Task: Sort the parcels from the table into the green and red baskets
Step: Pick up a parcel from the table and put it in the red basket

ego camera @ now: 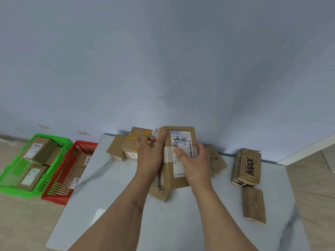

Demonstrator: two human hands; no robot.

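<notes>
— Gripping the cardboard parcel (178,161) with both hands above the worktop (116,192), I see left fingers (152,137) curled on its torn edge.
— And the right hand (194,164)?
— Fingers wrapped around its right side; green basket (10,187) and red basket (54,195) sit left.

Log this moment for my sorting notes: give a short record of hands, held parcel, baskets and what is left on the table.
held parcel: brown cardboard box with white shipping label, lifted at the table's far side
left hand: grips the box's left edge
right hand: grips its right side, thumb on the label
green plastic basket: on the floor, holds labelled boxes
red plastic basket: beside the green one, holds boxes
white marble-pattern table: several more cardboard parcels, including the brown carton printed MAX
</notes>
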